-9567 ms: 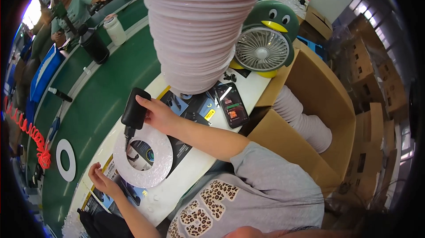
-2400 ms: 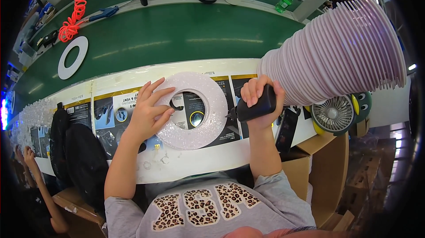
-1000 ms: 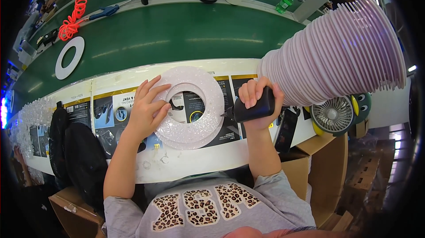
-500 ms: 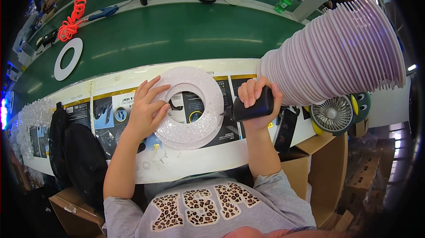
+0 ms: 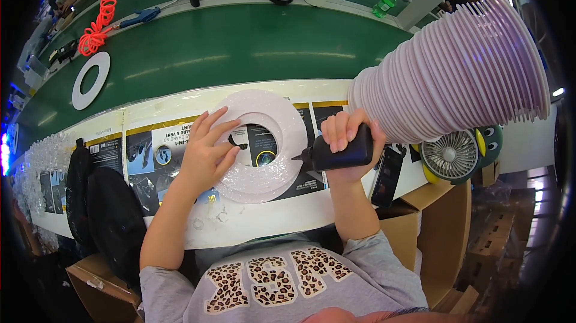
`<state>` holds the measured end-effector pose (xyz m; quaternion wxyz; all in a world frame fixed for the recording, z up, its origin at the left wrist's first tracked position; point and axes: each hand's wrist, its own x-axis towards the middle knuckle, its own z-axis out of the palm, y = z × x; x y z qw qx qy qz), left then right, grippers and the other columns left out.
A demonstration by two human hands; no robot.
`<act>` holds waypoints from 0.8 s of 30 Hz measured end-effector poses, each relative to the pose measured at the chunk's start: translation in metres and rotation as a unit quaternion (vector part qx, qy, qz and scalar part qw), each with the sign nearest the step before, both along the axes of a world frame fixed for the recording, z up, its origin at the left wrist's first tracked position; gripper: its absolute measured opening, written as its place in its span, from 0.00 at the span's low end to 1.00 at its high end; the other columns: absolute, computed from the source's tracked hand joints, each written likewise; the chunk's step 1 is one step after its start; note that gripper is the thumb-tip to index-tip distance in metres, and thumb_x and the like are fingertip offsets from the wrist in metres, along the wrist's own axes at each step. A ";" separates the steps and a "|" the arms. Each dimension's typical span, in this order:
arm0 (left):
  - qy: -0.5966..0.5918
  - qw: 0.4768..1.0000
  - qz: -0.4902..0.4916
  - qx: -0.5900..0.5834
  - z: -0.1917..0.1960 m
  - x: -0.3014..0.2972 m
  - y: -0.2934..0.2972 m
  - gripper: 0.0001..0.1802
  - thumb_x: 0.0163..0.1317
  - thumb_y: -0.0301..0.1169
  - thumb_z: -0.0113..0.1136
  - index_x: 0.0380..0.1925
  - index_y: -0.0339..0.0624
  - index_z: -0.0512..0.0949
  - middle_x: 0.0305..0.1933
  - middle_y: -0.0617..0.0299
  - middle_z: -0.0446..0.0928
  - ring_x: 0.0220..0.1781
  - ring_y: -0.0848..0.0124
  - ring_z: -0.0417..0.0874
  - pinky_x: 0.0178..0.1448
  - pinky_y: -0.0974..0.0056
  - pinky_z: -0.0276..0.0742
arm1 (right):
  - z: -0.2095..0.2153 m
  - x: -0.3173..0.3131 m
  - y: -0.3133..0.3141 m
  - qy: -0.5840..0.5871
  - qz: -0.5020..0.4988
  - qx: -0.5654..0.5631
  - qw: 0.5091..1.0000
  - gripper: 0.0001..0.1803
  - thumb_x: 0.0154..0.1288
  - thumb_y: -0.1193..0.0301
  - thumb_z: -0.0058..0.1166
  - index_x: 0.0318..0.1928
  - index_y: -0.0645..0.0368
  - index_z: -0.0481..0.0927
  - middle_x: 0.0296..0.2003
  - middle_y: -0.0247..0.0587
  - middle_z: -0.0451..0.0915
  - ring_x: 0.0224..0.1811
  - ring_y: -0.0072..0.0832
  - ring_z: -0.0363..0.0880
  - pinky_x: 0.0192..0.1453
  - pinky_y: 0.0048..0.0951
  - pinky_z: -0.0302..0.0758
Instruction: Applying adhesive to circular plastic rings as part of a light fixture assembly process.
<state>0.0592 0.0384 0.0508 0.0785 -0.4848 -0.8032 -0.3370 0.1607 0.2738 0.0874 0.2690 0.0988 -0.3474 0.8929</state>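
Two white glittery flat rings (image 5: 282, 120) lie stacked on the work surface, the lower one peeking out along the near edge. My left hand (image 5: 207, 149) rests on the left part of the upper ring, fingers spread and reaching to the central hole. In my right hand (image 5: 354, 137) is a black squeeze bottle (image 5: 341, 150), tipped sideways. Its pointed nozzle is over the right side of the rings; whether it touches them I cannot tell.
A tall leaning stack of pale rings (image 5: 432, 71) stands at the right, beside a small fan (image 5: 450, 155) and a black phone (image 5: 389, 178). One white ring (image 5: 103, 77) lies on the green belt (image 5: 240, 35). Black cloth (image 5: 114, 221) lies at left.
The bottle's nozzle has shifted slightly left, further over the rings. My left hand has slid a little right and its fingers lie further across the upper ring.
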 end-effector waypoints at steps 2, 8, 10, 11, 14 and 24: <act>0.006 1.000 -0.010 0.004 0.001 0.003 0.002 0.05 0.51 0.28 0.62 0.22 0.39 0.81 0.55 0.59 0.77 0.68 0.54 0.65 0.71 0.44 0.54 | -0.003 0.000 -0.004 0.000 0.024 0.013 1.000 0.23 0.69 0.55 0.31 0.23 0.56 0.64 0.15 0.35 0.65 0.19 0.24 0.62 0.30 0.24 0.62; 0.007 1.000 -0.014 0.005 0.000 0.003 0.002 0.05 0.52 0.29 0.62 0.22 0.40 0.82 0.54 0.59 0.77 0.68 0.54 0.66 0.70 0.44 0.55 | -0.007 -0.001 -0.016 0.001 0.046 0.004 0.999 0.23 0.70 0.55 0.30 0.23 0.56 0.65 0.15 0.35 0.65 0.19 0.24 0.63 0.30 0.24 0.62; 0.008 1.000 -0.009 0.010 0.000 0.002 0.002 0.05 0.52 0.30 0.62 0.23 0.40 0.81 0.54 0.59 0.77 0.67 0.54 0.66 0.70 0.44 0.55 | -0.007 -0.001 -0.019 0.001 0.053 0.002 0.999 0.23 0.70 0.55 0.30 0.23 0.56 0.65 0.16 0.35 0.65 0.20 0.24 0.63 0.30 0.24 0.62; 0.008 1.000 -0.009 0.010 0.000 0.002 0.002 0.05 0.52 0.30 0.62 0.23 0.40 0.81 0.54 0.59 0.77 0.67 0.54 0.66 0.70 0.44 0.55 | -0.008 -0.001 -0.020 0.001 0.057 0.005 0.998 0.23 0.70 0.55 0.30 0.23 0.56 0.65 0.16 0.35 0.66 0.20 0.24 0.63 0.30 0.24 0.62; -0.003 1.000 -0.014 0.011 -0.002 0.000 0.000 0.04 0.50 0.28 0.60 0.24 0.42 0.83 0.56 0.58 0.77 0.69 0.52 0.64 0.71 0.42 0.53 | -0.008 -0.002 -0.020 0.003 0.065 0.007 0.998 0.23 0.70 0.55 0.30 0.23 0.56 0.65 0.16 0.36 0.66 0.20 0.24 0.63 0.30 0.24 0.62; 0.001 1.000 -0.003 0.009 -0.001 -0.001 -0.001 0.04 0.51 0.28 0.60 0.23 0.41 0.82 0.55 0.58 0.77 0.69 0.52 0.64 0.70 0.43 0.54 | -0.010 -0.003 -0.020 0.002 0.072 0.004 0.997 0.23 0.70 0.55 0.30 0.23 0.57 0.65 0.16 0.35 0.65 0.20 0.23 0.62 0.30 0.23 0.62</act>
